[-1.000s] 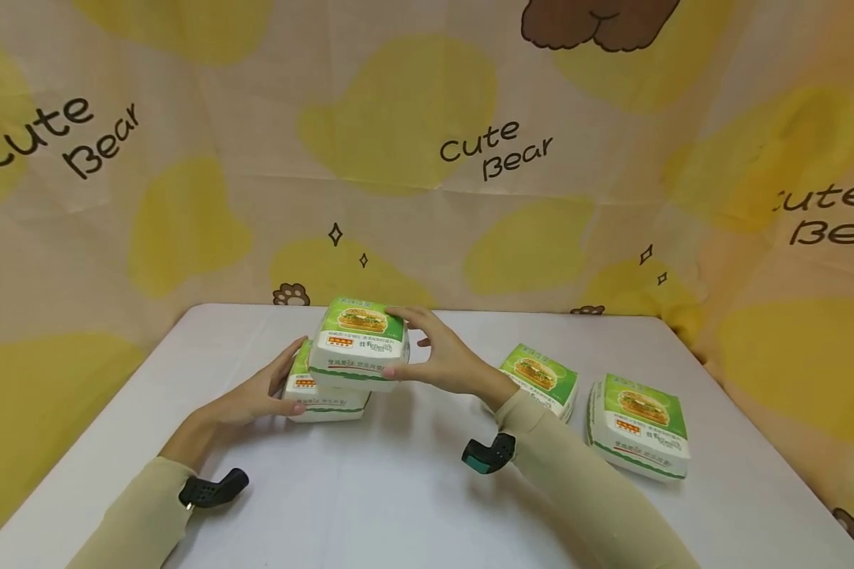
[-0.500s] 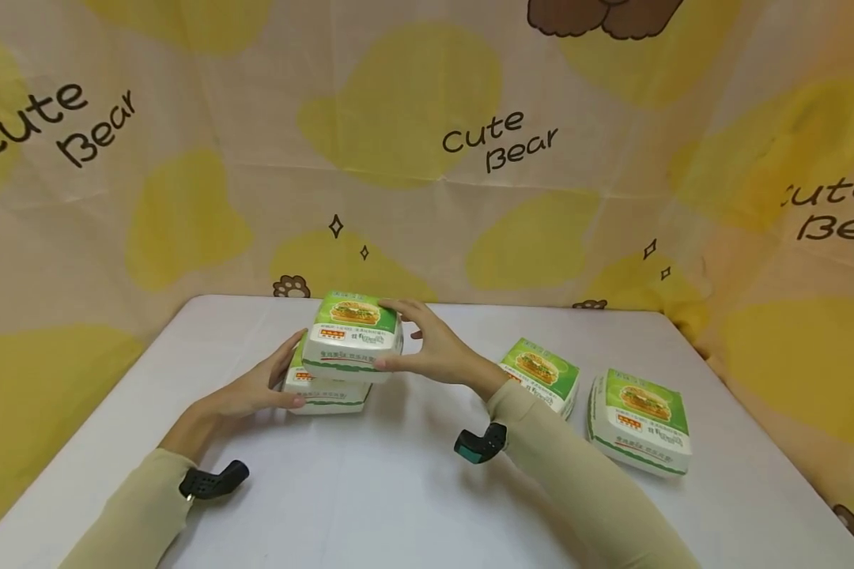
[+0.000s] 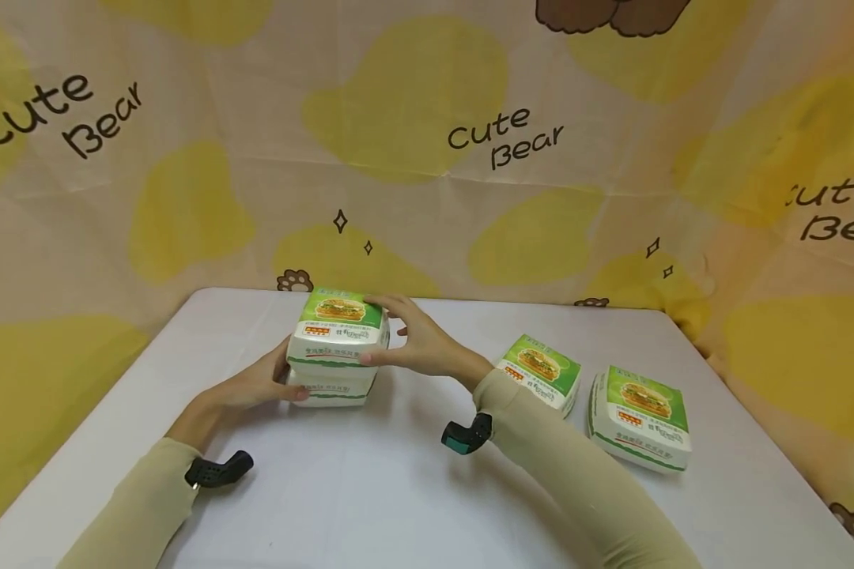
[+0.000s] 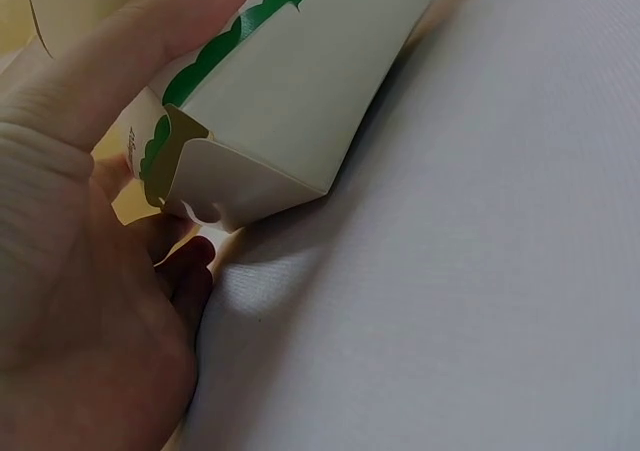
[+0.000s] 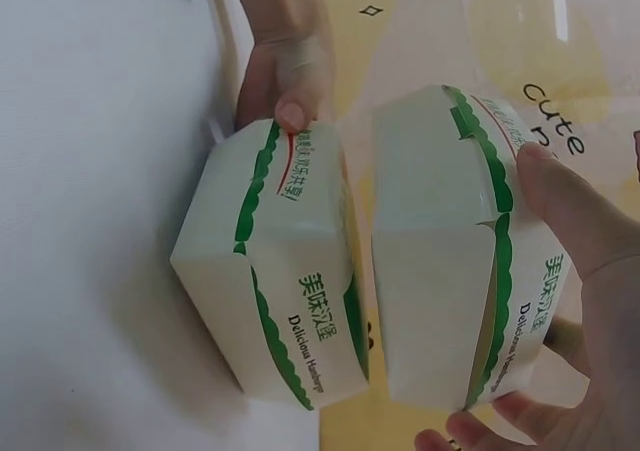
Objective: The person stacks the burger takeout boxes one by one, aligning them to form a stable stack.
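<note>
Two white and green burger boxes stand one over the other at the table's left. My right hand (image 3: 427,340) holds the upper burger box (image 3: 338,328) by its right side, thumb at the front and fingers at the back. In the right wrist view a narrow gap shows between this upper box (image 5: 435,261) and the lower burger box (image 5: 290,281). The lower box (image 3: 334,389) rests on the table, and its top is hidden in the head view. My left hand (image 3: 252,383) grips its left side, the thumb (image 4: 150,46) on the front face.
Two more burger boxes, a nearer one (image 3: 640,419) and one partly behind my right forearm (image 3: 544,371), sit on the right of the white table (image 3: 370,506). A patterned cloth (image 3: 398,103) hangs behind the table. Both wrists wear black straps.
My right hand has carried the upper burger box left and slightly down, so it now lines up over the lower one. My left hand stays at the lower box.
</note>
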Tool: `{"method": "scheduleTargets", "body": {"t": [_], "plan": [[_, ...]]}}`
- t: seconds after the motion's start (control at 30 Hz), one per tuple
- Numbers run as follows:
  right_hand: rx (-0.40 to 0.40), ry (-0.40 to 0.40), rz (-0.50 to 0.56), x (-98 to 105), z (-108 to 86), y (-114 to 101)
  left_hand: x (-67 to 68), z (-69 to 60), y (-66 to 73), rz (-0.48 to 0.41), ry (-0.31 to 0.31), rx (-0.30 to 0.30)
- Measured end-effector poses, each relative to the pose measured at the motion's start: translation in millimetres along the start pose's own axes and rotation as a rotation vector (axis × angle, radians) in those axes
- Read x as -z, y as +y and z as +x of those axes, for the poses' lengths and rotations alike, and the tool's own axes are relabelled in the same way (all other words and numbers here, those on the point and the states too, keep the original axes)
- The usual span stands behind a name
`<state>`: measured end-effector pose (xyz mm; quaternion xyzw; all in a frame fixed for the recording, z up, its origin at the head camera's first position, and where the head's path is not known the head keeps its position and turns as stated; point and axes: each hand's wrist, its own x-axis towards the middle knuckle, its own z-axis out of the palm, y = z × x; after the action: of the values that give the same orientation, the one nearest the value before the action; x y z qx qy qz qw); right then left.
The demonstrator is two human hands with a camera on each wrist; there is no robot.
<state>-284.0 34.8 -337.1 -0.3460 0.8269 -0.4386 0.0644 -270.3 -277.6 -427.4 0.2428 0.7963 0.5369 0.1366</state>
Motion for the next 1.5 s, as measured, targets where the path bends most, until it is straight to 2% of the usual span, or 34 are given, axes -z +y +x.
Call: {"method": "scheduleTargets", "body": {"t": [0.37, 0.63, 0.9, 1.13, 1.3, 1.5], "plan": [[-0.026, -0.01, -0.018, -7, 1.3, 1, 0.1, -0.2, 1.7, 0.033, -0.003, -0.003], [-0.014, -0.022, -0.093, -8, 5.1, -3, 1.5, -0.6, 4.2, 0.053, -0.002, -0.005], [-0.049, -0.051, -0.094, -11, 6.5, -6, 2.2, -3.9, 4.1, 0.042, -0.002, -0.006], [-0.06, -0.06, -0.097, -12, 3.8, -5, 0.2, -4.0, 7.4, 0.036, 0.004, 0.039], [-0.089, -0.053, -0.084, -12, 1.0, -4, -0.7, -2.7, 8.9, 0.051, 0.001, 0.033], [-0.077, -0.059, -0.076, -15, 1.6, -6, -1.4, -5.7, 7.6, 0.026, -0.008, 0.022]]}}
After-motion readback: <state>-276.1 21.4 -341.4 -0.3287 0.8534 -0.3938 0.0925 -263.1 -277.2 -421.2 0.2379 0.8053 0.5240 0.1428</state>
